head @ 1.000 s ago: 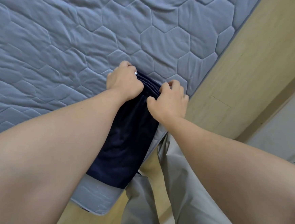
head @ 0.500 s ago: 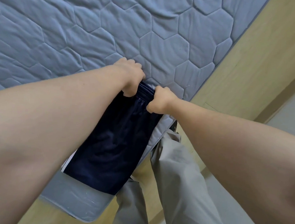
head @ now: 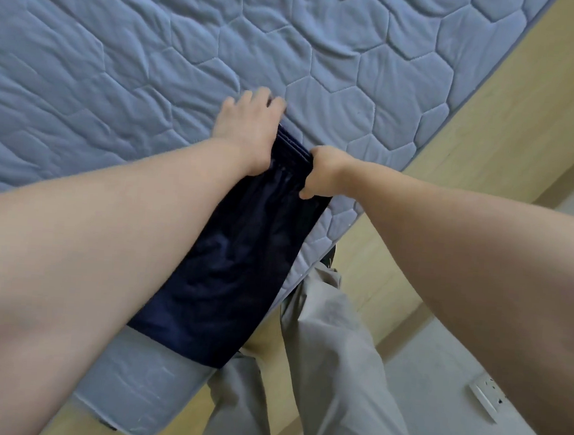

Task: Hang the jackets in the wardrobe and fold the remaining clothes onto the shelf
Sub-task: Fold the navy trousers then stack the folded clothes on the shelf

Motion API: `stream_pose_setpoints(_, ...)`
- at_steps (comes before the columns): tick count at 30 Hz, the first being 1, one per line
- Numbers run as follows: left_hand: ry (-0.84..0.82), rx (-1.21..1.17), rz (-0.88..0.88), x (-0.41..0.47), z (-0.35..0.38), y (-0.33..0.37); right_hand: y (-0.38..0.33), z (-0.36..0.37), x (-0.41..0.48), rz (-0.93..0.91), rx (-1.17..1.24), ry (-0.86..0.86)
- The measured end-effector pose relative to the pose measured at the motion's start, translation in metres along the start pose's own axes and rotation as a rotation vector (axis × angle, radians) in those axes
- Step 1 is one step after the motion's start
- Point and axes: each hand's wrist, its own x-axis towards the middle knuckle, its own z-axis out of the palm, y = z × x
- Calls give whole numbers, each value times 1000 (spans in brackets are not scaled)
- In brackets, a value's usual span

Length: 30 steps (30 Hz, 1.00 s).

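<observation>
Dark navy shorts (head: pixel 236 271) lie flat on the near corner of a blue quilted mattress (head: pixel 147 55), with the elastic waistband at the far end and the leg hem hanging toward the mattress edge. My left hand (head: pixel 249 128) holds the waistband's left end, fingers curled down over it and slightly blurred. At the waistband's right end, my right hand (head: pixel 323 172) grips the fabric in a fist. My left forearm hides the left side of the shorts.
The mattress rests on a light wooden bed frame (head: pixel 514 108) that runs along its right side. My legs in grey trousers (head: pixel 328 375) stand at the mattress corner. A white wall socket (head: pixel 487 398) shows low at the right.
Both hands have slid a little farther onto the mattress with the waistband and now sit slightly wider apart. The shorts lie flatter and longer along the corner.
</observation>
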Motion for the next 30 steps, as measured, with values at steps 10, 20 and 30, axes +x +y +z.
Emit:
stream_pose_setpoints(10,38,-656,-560,-147,151,9,-14,22,-22,-87,178,319)
stream_pose_setpoints(20,-118,-1757,-735,-165,122,-56,-100,134,-138,-381,93,364)
stream_pose_setpoints(30,-339,-2212,-945,-307,210,-137,-159,314,-140,-374,-244,197)
